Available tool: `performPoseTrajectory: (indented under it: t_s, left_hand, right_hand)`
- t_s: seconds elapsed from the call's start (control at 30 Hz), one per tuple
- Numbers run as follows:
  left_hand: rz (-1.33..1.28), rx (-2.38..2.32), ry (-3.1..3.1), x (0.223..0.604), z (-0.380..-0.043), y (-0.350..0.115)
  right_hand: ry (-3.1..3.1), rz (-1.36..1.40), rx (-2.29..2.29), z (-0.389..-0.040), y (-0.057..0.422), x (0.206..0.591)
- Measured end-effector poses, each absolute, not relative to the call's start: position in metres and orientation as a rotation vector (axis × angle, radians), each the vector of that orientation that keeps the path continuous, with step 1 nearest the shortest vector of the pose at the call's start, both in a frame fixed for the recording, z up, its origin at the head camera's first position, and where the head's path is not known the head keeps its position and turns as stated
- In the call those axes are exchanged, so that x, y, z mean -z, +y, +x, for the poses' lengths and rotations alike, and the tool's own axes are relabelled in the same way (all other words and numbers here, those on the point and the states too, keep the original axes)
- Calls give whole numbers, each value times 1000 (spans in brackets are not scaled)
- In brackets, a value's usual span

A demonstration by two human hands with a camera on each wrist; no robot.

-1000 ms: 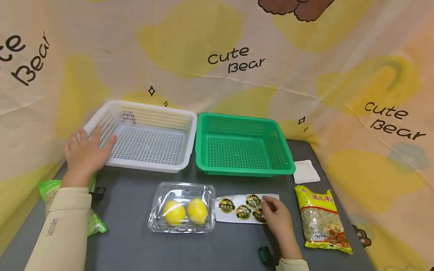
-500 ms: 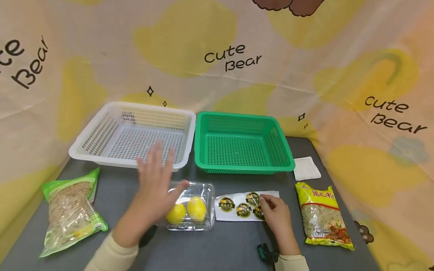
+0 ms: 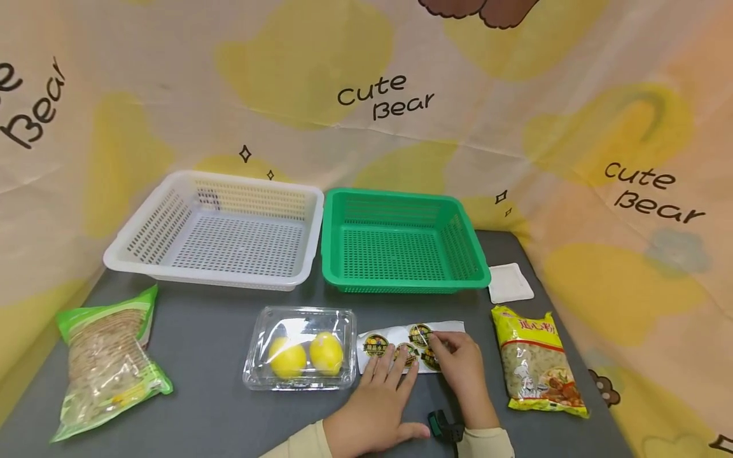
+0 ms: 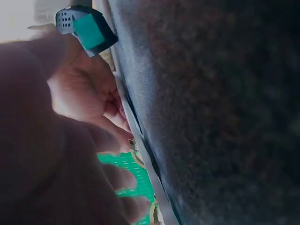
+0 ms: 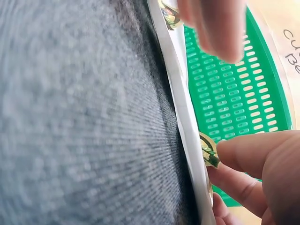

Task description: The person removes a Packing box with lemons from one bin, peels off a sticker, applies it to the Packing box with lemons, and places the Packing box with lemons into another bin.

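Observation:
A white sheet of round black-and-gold stickers [image 3: 449, 326] lies on the dark table. My right hand [image 3: 462, 369] is at its right part; thumb and forefinger pinch the raised edge of one sticker [image 5: 209, 150], as the right wrist view shows. From the near side my left hand [image 3: 372, 407] reaches over the sheet, its fingers straight and spread, the tips covering part of the lower stickers. Whether those tips press on the paper I cannot tell. Left of the sheet stands a closed clear plastic box [image 3: 249, 375] with two yellow lemons [image 3: 326, 353] inside.
Behind are a white basket [image 3: 229, 278] and a green basket [image 3: 406, 284], side by side. A green-edged food bag [image 3: 105, 359] lies at the left and a yellow food bag [image 3: 541, 362] at the right. A small white square [image 3: 509, 283] sits beside the green basket.
My left hand has left the white basket's left side, passed over the plastic box and come to the sticker sheet. My right hand has stayed at the sheet.

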State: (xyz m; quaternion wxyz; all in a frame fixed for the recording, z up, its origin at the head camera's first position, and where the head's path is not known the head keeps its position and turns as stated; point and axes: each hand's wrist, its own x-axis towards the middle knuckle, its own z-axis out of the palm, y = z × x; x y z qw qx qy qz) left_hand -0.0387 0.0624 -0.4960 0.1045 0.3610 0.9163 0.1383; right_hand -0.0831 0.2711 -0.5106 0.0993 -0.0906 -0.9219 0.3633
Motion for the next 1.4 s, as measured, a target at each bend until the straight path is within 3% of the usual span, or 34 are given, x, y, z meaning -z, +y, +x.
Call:
performPoseTrajectory:
  t_s: [0.23,1.4]
  left_hand:
    - [880,-357,2731,503,-45,63]
    - [813,-234,2825,493,-45,71]
  right_hand:
    - [-2768,-290,-1030,-83,270,510]
    - [-2791,-388,-1134,-86,269,497]
